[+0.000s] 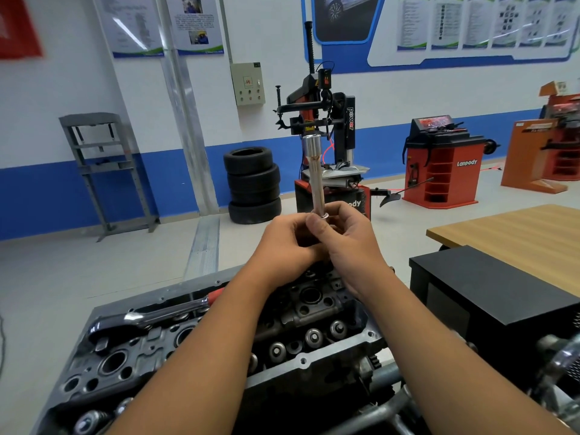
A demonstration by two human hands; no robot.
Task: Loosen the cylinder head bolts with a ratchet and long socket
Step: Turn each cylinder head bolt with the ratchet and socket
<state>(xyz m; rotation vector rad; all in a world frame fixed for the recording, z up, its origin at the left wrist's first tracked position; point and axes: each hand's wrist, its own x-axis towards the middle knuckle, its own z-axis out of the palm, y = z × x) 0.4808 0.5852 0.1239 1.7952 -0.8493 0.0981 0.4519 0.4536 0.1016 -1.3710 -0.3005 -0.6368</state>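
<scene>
Standing upright above the head, the socket is pinched at its base by both hands; the ratchet is laid along the head's left edge.

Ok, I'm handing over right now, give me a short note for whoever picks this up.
Left hand and right hand: both grip the lower end of the long socket, held upright above the cylinder head.
Ratchet: lies on the head's left side, no hand on it, not joined to the socket.
Done: cannot tell if any bolt is loose.
Left: fit socket to ratchet, then loosen the head bolts.
</scene>
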